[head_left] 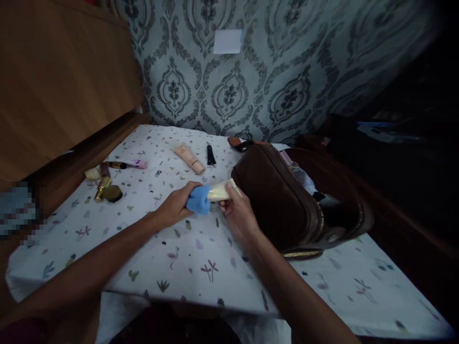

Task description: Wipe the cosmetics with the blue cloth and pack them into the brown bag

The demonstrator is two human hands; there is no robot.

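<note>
A pale cream tube [217, 192] is held level above the table between my two hands. My left hand [176, 205] is closed round a blue cloth [199, 199], which wraps the tube's left end. At the other end, my right hand [239, 210] pinches the tube between thumb and fingers. Just right of that hand lies a dark brown bag [274, 196], its zip open and several items showing inside. Beyond my hands, a beige tube [190, 159] and a small black tube [211, 155] rest on the tablecloth.
A patterned white tablecloth [172, 282] covers the table. On its left lie a pink-capped tube [138, 164], a gold lipstick-like case [102, 188], a round dark-lidded pot [113, 193] and a few other small items. A wooden cabinet [68, 76] borders the left; a papered wall [229, 91] stands behind.
</note>
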